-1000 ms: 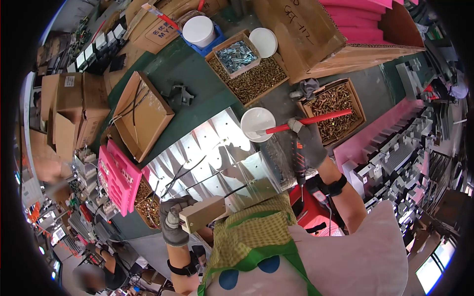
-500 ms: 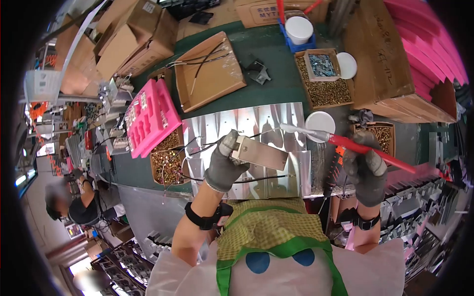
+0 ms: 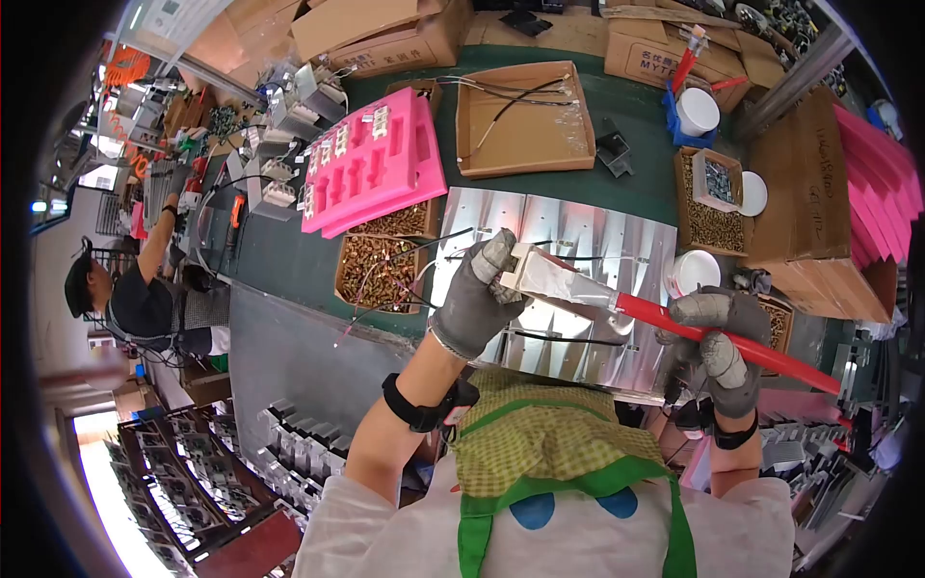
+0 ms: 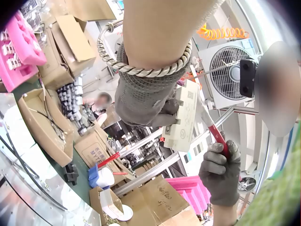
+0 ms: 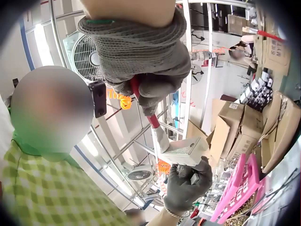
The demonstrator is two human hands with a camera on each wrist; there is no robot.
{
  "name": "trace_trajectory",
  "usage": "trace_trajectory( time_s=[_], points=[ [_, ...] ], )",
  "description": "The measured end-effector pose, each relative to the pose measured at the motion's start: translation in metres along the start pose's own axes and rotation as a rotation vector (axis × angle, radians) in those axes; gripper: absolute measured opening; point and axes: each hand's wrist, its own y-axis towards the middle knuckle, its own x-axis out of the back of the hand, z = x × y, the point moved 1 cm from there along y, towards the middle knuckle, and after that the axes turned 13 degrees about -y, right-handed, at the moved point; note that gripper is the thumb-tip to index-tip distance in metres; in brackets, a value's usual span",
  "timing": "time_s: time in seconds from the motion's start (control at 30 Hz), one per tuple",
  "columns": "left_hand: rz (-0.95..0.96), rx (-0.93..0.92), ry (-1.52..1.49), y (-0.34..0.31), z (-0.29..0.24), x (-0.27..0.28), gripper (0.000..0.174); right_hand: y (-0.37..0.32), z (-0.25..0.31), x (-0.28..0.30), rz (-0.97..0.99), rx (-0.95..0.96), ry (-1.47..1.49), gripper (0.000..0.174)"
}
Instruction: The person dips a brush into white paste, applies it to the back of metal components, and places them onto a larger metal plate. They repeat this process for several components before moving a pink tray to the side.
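My gloved left hand [image 3: 479, 299] grips one end of a beige, block-shaped electronic module [image 3: 536, 274] above shiny metal plates [image 3: 602, 231]. Printed markings show on the side of the module [image 4: 187, 113] in the left wrist view. A red-handled brush [image 3: 644, 309] with a white-coated tip is held in my gloved right hand [image 3: 723, 347], fingers curled round the handle. Its tip lies at the module's broad face, where white paste shows. In the right wrist view the brush [image 5: 153, 121] meets the module [image 5: 188, 153] at its near edge.
A white tub [image 3: 696, 270] stands right of the plates. Pink foam trays [image 3: 371, 169], a cardboard tray [image 3: 525, 120] and a box of screws [image 3: 379, 273] lie behind and left. A large carton [image 3: 800, 202] stands at right; another person [image 3: 145, 299] works at far left.
My right hand has brought the brush from the white tub leftward to the module. My left hand has raised the module from near my body to over the plates, its broad face now pasted white.
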Motion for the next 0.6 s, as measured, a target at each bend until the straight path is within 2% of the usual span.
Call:
trace_trajectory(
  time_s=[0.03, 0.1, 0.17, 0.27, 0.33, 0.4, 0.47, 0.53, 0.6],
  points=[
    [0.029, -0.179, 0.232, -0.002, -0.013, 0.005, 0.049, 0.004, 0.002, -0.005, 0.010, 0.035, -0.053, 0.039],
    [0.014, -0.190, 0.222, -0.005, -0.018, 0.025, 0.049, 0.012, 0.006, -0.012, 0.030, 0.104, -0.158, 0.038],
    [-0.010, -0.222, 0.076, -0.006, -0.033, 0.037, 0.052, 0.020, 0.013, -0.019, 0.061, 0.128, -0.253, 0.037],
    [-0.082, -0.280, 0.355, -0.013, -0.023, 0.072, 0.057, 0.031, 0.017, -0.023, 0.131, 0.179, -0.337, 0.036],
    [-0.101, -0.188, -0.128, -0.015, -0.035, 0.074, 0.059, 0.035, 0.025, -0.037, 0.101, 0.174, -0.228, 0.036],
    [-0.086, -0.299, 0.070, -0.018, -0.040, 0.082, 0.059, 0.039, 0.029, -0.056, 0.102, 0.197, -0.086, 0.037],
    [-0.084, -0.195, -0.337, -0.021, -0.027, 0.093, 0.056, 0.048, 0.036, -0.081, 0.137, 0.183, -0.042, 0.038],
    [-0.097, -0.206, 0.256, -0.024, -0.030, 0.106, 0.044, 0.059, 0.040, -0.097, 0.191, 0.170, 0.001, 0.040],
    [-0.151, -0.199, 0.238, -0.026, -0.027, 0.113, 0.038, 0.065, 0.035, -0.100, 0.258, 0.181, -0.058, 0.038]
  ],
)
